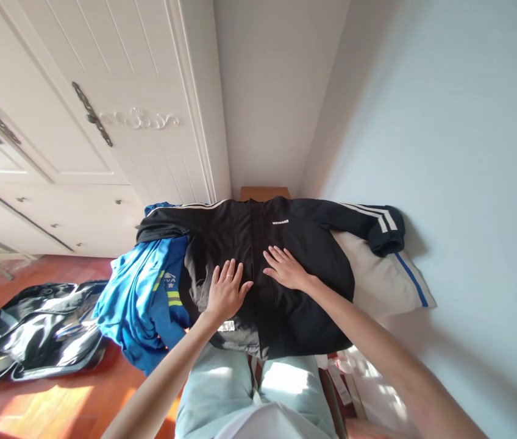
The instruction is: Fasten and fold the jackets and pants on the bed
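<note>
A black jacket (304, 262) with white sleeve stripes and small white lettering lies spread out in front of my knees. My left hand (228, 289) rests flat on its left half, fingers apart, with a ring on one finger. On the right half, below the lettering, my right hand (286, 268) lies flat with its fingers stretched out. Grey lining (244, 338) and a white label (226, 326) show at the jacket's lower left edge. Under its left sleeve is a blue garment (135, 292) with yellow-green stripes. A cream garment (368, 274) with a blue stripe lies beneath the right side.
A white wardrobe (158, 152) with metal handles stands at the left and back. The pale wall (459, 183) rises close on the right. An open black bag or case (43, 329) lies on the reddish wooden floor (61, 402). Behind the jacket is a brown wooden piece (265, 192).
</note>
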Available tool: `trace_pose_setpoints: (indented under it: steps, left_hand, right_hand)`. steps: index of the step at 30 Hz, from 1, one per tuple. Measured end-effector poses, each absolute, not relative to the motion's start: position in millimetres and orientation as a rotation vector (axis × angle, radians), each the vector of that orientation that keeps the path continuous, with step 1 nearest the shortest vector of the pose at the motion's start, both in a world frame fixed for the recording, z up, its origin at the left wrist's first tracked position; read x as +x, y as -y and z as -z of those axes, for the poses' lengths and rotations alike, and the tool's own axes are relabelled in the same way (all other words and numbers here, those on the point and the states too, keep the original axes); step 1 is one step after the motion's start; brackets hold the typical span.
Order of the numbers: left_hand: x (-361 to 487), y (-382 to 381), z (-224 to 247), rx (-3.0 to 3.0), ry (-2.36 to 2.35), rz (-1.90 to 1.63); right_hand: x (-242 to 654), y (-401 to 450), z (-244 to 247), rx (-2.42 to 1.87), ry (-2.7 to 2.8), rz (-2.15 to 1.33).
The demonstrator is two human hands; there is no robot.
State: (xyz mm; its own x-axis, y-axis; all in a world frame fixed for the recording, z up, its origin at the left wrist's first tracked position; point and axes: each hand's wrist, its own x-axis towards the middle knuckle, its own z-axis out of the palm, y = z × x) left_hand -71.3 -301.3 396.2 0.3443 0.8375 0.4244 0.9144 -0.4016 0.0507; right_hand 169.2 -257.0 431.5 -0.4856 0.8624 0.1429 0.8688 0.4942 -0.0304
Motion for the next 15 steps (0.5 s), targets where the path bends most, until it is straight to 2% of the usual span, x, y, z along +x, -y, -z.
trace_pose_setpoints:
  steps: [10, 12, 15]
  left_hand:
    - [-94, 362, -370, -2.528, 1.614, 0.779]
    - [-102, 371, -366, -2.543, 1.657, 0.977]
    - [-124, 382, -352, -2.255, 1.851, 1.48]
  right_hand:
    - [217, 361, -406, -1.551, 2.483, 0.172]
    - [225, 373, -413, -1.535, 2.475, 0.138]
    - [244, 383, -430, -1.534, 2.304, 0.177]
